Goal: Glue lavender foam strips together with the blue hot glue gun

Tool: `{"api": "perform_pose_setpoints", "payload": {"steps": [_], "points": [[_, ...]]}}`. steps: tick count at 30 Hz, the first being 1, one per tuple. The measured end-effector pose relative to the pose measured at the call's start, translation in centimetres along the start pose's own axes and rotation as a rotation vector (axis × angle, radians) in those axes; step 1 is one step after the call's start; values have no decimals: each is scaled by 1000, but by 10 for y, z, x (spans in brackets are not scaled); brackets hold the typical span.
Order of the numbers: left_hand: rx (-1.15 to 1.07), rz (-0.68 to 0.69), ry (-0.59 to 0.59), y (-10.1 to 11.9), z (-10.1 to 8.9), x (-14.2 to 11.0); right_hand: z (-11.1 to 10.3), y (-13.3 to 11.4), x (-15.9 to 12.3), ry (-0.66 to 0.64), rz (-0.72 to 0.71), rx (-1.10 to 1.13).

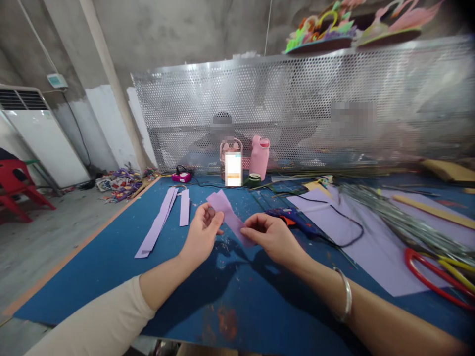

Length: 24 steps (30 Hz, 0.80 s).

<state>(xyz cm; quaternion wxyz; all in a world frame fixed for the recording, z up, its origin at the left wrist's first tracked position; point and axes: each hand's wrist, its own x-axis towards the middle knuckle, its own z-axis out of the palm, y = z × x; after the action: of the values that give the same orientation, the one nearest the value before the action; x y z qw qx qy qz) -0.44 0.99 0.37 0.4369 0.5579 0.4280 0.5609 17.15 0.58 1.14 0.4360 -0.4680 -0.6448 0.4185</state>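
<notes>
- The left hand (203,230) pinched a purple paper strip (230,213) near one end, and the right hand (272,237) pinched it near the other.
- The strip was up over the blue table (111,291), about midway between its near and far edges.
- Thin paper could tear or crease if the hands pulled or twisted too hard.
- A glue gun (299,221) lay just past the right hand; a careless bump could knock it.

One head camera, close above the blue table (111,257), looks forward and down toward a perforated panel (178,104).
</notes>
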Motion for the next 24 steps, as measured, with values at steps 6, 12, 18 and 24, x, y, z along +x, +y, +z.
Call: {"api": "perform_pose_setpoints", "payload": {"steps": [6, 12, 18, 24], "points": [[295, 114, -73, 5, -4, -4, 2, -2, -7, 119, -195, -137], [313, 177, -125, 10, 0, -13, -1, -2, -6, 112, -378, -265], [-27, -11, -151, 13, 1, -12, -8, -12, -10, -236, -279, -88], [-208, 76, 156, 19, -21, 16, -7, -11, -10, -345, -114, -228]]}}
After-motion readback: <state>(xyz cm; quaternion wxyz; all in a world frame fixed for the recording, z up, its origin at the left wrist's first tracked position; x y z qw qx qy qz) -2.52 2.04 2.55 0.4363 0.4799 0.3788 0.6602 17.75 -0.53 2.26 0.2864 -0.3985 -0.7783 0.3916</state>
